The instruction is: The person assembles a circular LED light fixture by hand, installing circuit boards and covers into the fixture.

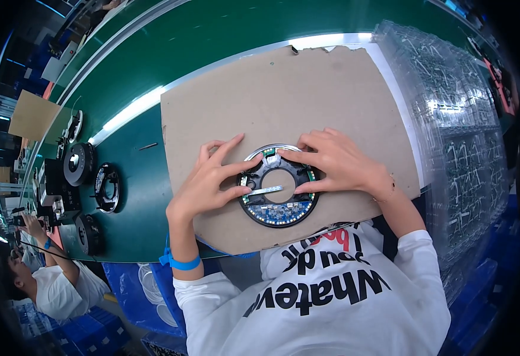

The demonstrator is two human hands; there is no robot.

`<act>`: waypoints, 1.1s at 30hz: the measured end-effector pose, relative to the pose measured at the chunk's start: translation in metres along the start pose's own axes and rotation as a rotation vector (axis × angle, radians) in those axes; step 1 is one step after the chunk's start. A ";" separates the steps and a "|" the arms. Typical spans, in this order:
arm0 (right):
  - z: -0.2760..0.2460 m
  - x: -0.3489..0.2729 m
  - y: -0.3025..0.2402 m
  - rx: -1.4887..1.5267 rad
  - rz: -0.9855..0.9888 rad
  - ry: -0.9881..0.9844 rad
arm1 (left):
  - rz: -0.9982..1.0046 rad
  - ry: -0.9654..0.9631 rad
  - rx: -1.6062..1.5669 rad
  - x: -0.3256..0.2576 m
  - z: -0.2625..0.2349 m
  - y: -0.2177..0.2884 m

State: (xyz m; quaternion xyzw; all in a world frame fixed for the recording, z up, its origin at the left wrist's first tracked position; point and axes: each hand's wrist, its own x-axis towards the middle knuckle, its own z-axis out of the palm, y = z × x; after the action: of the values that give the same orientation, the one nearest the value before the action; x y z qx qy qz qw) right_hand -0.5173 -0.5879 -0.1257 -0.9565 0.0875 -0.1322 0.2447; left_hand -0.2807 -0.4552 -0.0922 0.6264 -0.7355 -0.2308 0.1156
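Note:
A ring-shaped black housing (251, 217) with a round opening lies on a sheet of cardboard in front of me. A blue circuit board (281, 212) fills its near side, and small green boards sit around the ring. A narrow pale strip (266, 190) reaches from the ring's left side across the opening. My left hand (208, 178) holds the ring's left side, index finger at the top, thumb at the strip's left end, other fingers raised. My right hand (334, 163) holds the right side, its index finger at the top near a white connector piece (272, 160), its thumb on the inner right part.
The cardboard sheet (224, 107) covers part of a green table (144, 169). Round black units (107, 188) and a thin dark tool (148, 146) lie to the left. Stacked clear plastic trays (450, 95) stand at the right. A co-worker (64, 285) sits at far left, beside blue bins.

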 end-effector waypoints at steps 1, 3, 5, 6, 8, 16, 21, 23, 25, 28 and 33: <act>-0.001 0.000 0.001 0.001 0.000 -0.001 | -0.001 0.000 -0.001 0.000 0.000 0.000; -0.002 -0.001 0.003 0.054 -0.019 0.006 | 0.018 0.030 0.027 0.000 0.001 0.000; -0.004 -0.001 0.004 0.067 -0.024 0.003 | 0.000 0.008 0.013 0.000 0.001 0.001; -0.005 -0.002 0.006 0.079 -0.034 -0.002 | -0.021 -0.009 -0.001 0.000 0.001 0.002; -0.007 -0.004 0.010 0.086 -0.036 -0.011 | -0.015 -0.020 0.001 0.002 0.002 0.001; -0.003 0.000 0.000 0.017 0.020 0.016 | 0.019 -0.042 -0.051 0.001 0.002 0.003; -0.003 -0.001 -0.007 0.038 0.186 0.025 | 0.021 0.055 -0.005 0.009 0.001 0.004; -0.011 -0.002 -0.012 0.045 0.227 -0.011 | 0.012 0.070 -0.086 0.010 0.001 -0.001; -0.014 -0.003 -0.011 0.053 0.271 -0.044 | -0.100 0.062 -0.367 0.014 -0.002 0.007; -0.020 -0.002 -0.007 -0.062 0.226 -0.022 | -0.015 0.128 -0.329 0.017 0.005 0.002; -0.031 0.008 -0.002 -0.197 0.127 -0.034 | -0.039 0.109 -0.322 0.019 0.006 0.004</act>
State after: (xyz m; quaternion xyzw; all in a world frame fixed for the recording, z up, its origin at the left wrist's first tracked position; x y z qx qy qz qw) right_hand -0.5189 -0.6017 -0.0973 -0.9706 0.1561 -0.0910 0.1591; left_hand -0.2908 -0.4725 -0.0975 0.6253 -0.6695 -0.3137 0.2497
